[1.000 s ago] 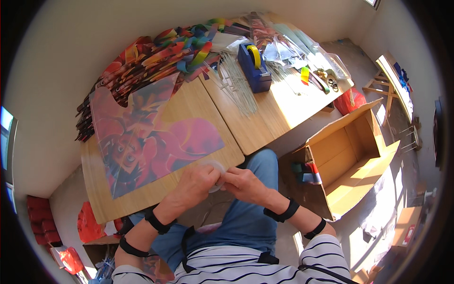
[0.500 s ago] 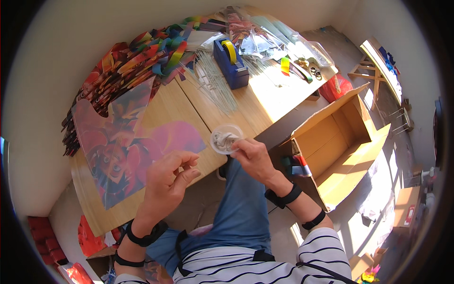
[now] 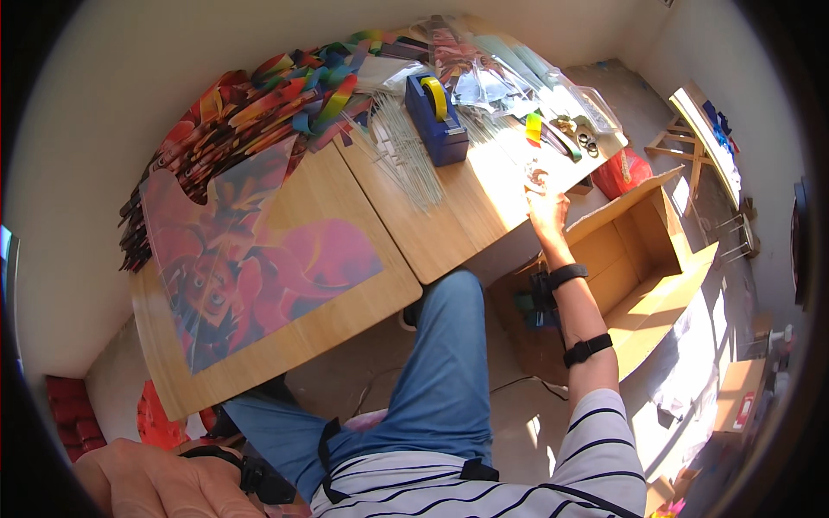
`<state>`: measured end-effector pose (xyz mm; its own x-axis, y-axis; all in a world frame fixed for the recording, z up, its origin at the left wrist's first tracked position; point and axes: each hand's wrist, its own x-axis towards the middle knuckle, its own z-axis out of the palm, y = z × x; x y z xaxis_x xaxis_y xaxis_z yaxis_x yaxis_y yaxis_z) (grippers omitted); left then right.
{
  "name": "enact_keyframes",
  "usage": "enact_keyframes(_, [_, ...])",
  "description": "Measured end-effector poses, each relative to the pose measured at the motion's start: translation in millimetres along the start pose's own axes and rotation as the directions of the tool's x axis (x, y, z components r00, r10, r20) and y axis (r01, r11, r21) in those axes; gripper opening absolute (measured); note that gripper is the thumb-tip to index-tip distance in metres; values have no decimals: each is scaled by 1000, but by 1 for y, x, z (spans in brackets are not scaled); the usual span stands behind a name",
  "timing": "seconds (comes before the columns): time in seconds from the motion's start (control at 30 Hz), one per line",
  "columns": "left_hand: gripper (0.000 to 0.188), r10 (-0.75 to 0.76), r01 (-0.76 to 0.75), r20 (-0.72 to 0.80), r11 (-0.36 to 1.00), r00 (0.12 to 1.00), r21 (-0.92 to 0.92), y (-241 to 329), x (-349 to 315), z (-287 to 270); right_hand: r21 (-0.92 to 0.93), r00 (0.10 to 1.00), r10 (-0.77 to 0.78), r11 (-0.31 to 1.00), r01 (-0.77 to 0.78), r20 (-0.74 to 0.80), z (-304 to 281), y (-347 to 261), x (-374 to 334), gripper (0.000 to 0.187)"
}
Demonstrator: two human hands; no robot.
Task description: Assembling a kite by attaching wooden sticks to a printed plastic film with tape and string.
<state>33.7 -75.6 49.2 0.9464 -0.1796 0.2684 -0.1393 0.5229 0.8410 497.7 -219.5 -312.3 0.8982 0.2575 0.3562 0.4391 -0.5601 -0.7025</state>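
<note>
My right hand [image 3: 550,211] is stretched out to the sunlit right end of the table. Its fingers close on the small clear round tub [image 3: 536,177], whose pale contents are washed out by glare. Down at the lower left corner is my left hand [image 3: 164,479], back upward; its fingertips run out of the picture. On the left of the table lies a clear plastic sheet printed with a red and purple cartoon figure [image 3: 259,259], a notch cut in its top. Between it and my right hand stands a blue tape dispenser [image 3: 440,129] with a yellow roll.
A heap of printed colourful strips [image 3: 233,121] covers the far left of the table. Thin clear rods [image 3: 404,160] lie beside the dispenser. Black scissors handles [image 3: 588,145] sit near the right edge. An open cardboard box [image 3: 643,293] stands on the floor at right, by a red bag [image 3: 623,174].
My right hand has moved away to the far right, and the clear tub has gone with it from the table's front edge. My left hand has dropped from the front of the table to the lower left.
</note>
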Motion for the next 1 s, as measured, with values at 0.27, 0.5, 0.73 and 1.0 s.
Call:
enact_keyframes(0.27, [25,188,-187,-36,982,982,35,-7,-7,0,-131,989,14,991,6,150,6,-67,-54,18])
enact_keyframes(0.5, [13,564,-467,-225,804,794,367,-48,0,-3,69,906,-173,985,159,385,55,-129,-64,13])
enact_keyframes(0.73, [14,405,-55,-716,887,568,458,-100,-45,-48,-68,879,-248,952,300,407,107,-165,-59,15])
enact_keyframes(1.0, [24,146,161,-953,968,267,193,-153,-127,-80,-261,883,-175,914,310,436,130,-174,-48,13])
